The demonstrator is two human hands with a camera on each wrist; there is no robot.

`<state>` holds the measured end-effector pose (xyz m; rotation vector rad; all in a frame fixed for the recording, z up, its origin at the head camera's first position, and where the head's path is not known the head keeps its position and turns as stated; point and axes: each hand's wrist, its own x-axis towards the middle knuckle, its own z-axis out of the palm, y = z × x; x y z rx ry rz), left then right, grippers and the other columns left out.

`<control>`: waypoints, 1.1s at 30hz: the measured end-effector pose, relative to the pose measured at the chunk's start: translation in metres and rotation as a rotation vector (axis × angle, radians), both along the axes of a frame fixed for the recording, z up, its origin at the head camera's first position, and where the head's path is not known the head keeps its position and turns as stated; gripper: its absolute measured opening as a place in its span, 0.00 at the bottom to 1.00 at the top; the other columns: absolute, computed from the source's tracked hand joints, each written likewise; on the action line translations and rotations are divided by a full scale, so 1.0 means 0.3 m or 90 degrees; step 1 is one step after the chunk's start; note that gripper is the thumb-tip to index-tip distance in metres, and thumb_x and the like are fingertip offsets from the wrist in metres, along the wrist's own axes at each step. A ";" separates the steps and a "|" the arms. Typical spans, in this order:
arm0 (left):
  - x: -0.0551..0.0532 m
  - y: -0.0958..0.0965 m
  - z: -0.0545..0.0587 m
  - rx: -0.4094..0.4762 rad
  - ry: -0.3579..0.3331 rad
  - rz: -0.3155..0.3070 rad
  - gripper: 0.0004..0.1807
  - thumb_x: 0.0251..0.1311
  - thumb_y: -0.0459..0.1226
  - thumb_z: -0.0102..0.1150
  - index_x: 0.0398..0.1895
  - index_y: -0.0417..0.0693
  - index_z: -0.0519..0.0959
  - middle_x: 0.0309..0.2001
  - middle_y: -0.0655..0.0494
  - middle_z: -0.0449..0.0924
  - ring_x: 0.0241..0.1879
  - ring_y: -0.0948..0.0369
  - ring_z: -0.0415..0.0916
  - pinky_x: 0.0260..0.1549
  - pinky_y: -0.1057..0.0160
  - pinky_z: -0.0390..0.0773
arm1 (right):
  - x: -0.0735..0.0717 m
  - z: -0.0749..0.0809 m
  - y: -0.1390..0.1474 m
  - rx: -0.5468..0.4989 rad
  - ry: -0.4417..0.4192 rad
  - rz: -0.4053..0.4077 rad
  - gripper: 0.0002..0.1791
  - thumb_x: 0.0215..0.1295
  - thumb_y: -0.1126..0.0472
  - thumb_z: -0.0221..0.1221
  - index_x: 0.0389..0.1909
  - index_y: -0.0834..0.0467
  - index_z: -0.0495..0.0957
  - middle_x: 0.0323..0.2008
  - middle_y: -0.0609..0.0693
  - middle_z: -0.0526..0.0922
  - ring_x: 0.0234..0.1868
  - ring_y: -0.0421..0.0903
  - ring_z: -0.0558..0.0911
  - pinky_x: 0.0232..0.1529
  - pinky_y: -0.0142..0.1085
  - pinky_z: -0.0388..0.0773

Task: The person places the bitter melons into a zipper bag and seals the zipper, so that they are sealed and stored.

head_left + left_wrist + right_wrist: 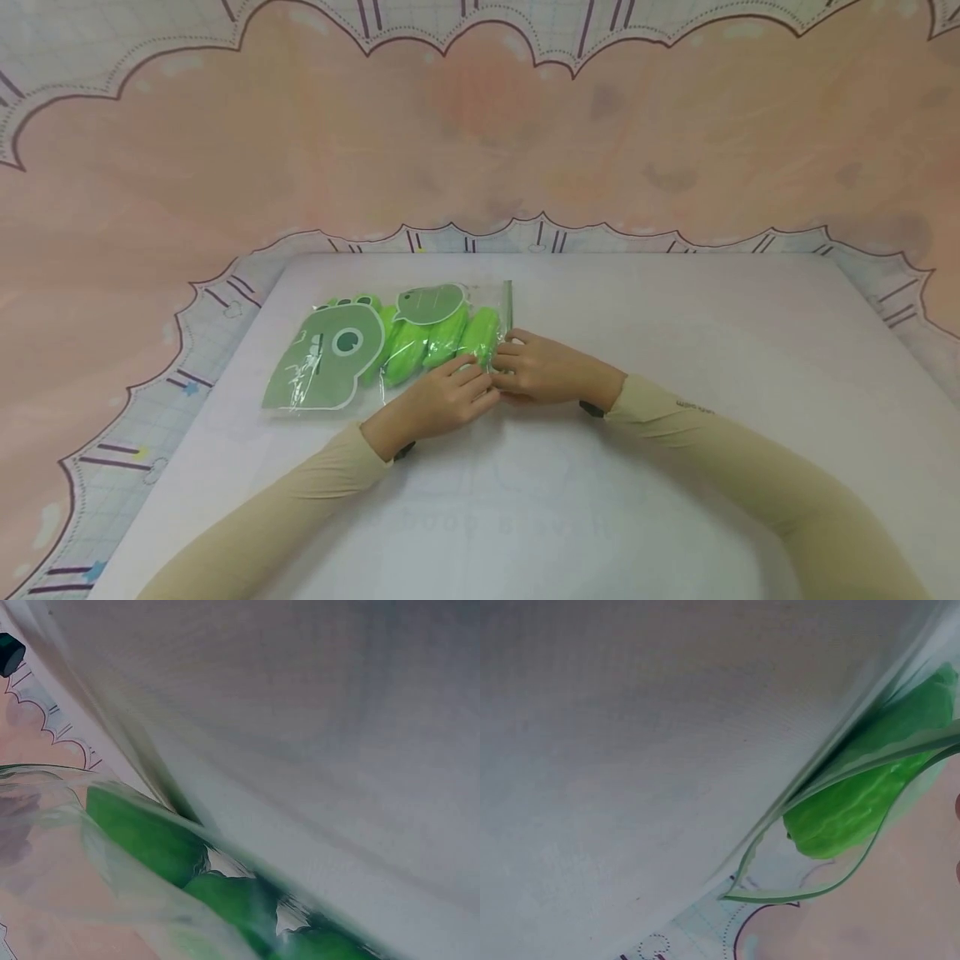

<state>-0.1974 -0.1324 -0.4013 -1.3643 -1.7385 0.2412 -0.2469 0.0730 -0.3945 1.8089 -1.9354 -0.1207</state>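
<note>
A clear zip bag (pixel 378 400) printed with a green cartoon animal lies flat on the table. Inside are several bright green, oblong, wrinkled pieces (pixel 408 350), whose exact kind is unclear. At the bag's near right corner, my left hand (pixel 446 400) has bent fingers gripping the edge. My right hand (pixel 547 367) pinches the green-edged mouth of the bag just beside it, and the fingertips of both hands nearly meet. The right wrist view shows the bag's mouth (pixel 840 889) gaping, with one green piece (pixel 847 817) inside. Fingertips are partly hidden.
The white table (pixel 675 317) extends around the bag. A pink patterned cloth (pixel 480 150) with scalloped borders hangs behind and along the left side. A dark object (pixel 10 654) shows at the edge of the left wrist view.
</note>
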 end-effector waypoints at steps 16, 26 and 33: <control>0.006 0.005 0.007 -0.004 -0.012 0.019 0.18 0.70 0.32 0.36 0.29 0.49 0.77 0.30 0.61 0.81 0.33 0.65 0.78 0.44 0.65 0.78 | -0.045 -0.002 0.009 0.005 -0.016 0.006 0.09 0.61 0.55 0.60 0.41 0.52 0.79 0.37 0.46 0.84 0.41 0.42 0.81 0.48 0.36 0.76; 0.012 0.014 0.017 -0.018 -0.044 0.034 0.19 0.70 0.30 0.34 0.30 0.50 0.77 0.30 0.61 0.81 0.34 0.64 0.77 0.46 0.65 0.77 | -0.121 0.008 0.022 0.006 0.025 -0.006 0.08 0.60 0.57 0.60 0.39 0.54 0.79 0.37 0.47 0.83 0.39 0.43 0.80 0.46 0.37 0.77; 0.011 0.025 0.010 -0.025 -0.073 0.046 0.14 0.66 0.29 0.40 0.31 0.50 0.77 0.31 0.61 0.81 0.35 0.64 0.77 0.47 0.66 0.76 | -0.178 0.020 0.021 0.019 0.040 -0.016 0.08 0.61 0.57 0.60 0.39 0.55 0.79 0.36 0.50 0.84 0.39 0.45 0.81 0.45 0.38 0.77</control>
